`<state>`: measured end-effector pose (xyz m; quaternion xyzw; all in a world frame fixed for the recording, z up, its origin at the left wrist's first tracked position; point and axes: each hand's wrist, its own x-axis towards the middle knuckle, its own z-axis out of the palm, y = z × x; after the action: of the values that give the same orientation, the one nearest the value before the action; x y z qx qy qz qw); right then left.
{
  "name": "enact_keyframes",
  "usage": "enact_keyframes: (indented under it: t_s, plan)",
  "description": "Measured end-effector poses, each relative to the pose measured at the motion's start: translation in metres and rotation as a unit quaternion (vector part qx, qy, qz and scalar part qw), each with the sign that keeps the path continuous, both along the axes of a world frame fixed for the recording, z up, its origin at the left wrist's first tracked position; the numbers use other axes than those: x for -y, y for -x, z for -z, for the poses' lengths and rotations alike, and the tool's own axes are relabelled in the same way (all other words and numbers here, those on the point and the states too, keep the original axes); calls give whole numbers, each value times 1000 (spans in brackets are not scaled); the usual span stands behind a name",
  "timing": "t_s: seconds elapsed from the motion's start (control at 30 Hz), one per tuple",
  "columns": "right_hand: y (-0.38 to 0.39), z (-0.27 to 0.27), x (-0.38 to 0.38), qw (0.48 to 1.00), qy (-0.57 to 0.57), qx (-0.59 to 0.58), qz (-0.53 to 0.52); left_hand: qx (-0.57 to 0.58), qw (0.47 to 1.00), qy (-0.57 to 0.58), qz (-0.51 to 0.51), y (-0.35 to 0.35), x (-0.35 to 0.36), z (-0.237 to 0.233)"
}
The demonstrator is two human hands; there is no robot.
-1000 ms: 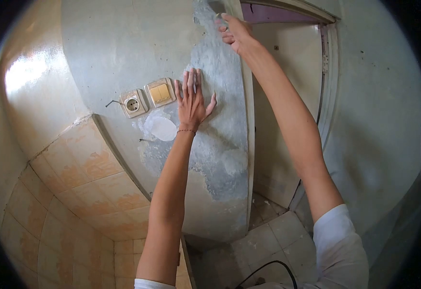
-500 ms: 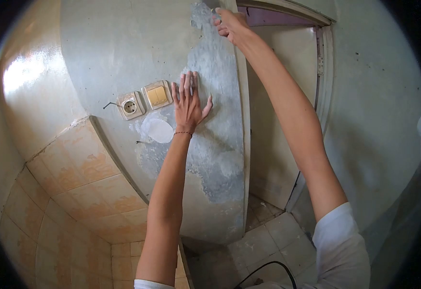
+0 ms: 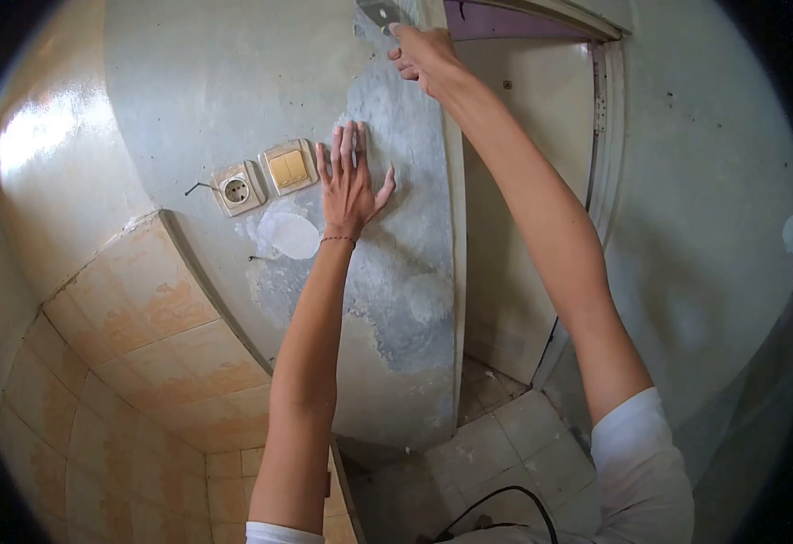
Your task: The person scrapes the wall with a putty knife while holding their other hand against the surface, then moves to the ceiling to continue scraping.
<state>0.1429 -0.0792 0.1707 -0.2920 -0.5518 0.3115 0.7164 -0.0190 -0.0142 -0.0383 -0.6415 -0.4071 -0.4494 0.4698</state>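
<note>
High on the wall, my right hand is closed around a scraper, whose flat metal blade lies at the upper edge of a bare grey patch. The top of the blade runs close to the frame's edge. My left hand rests flat on the same patch with its fingers spread, holding nothing. Just left of its fingertips is a yellow double light switch. Below and left of that hand, a round white patch shows on the wall.
A wall socket sits beside the switch, with a nail sticking out near it. To the right stand a door frame and a door. Orange-marked tiles cover the lower left. A black cable curves above the tiled floor.
My right hand has moved slightly down and left, and more of the scraper blade now shows. My left hand stays flat on the wall; the view has shifted a little.
</note>
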Motion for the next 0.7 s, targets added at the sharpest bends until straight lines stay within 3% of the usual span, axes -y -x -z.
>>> enact_keyframes:
  t_s: [0.07, 0.17, 0.23, 0.37, 0.63, 0.7]
  plan:
    - [-3, -7, -6, 1000, 6, -13, 1, -5, 1000, -7, -2, 1, 1, 3]
    - [-9, -22, -16, 993, 24, 87, 79, -3, 1000, -2, -5, 1, 0, 4]
    - [-2, -4, -12, 998, -19, 32, 47, -5, 1000, -6, -4, 2, 0, 3]
    - [-22, 66, 5, 995, -1, 83, 47, 0, 1000, 3, -1, 1, 0, 4]
    - [-31, 61, 0, 993, -12, 109, 53, -4, 1000, 3, -4, 1, 3, 3]
    - [-37, 88, 2, 995, 9, 97, -17, -6, 1000, -1, 3, 2, 3, 3]
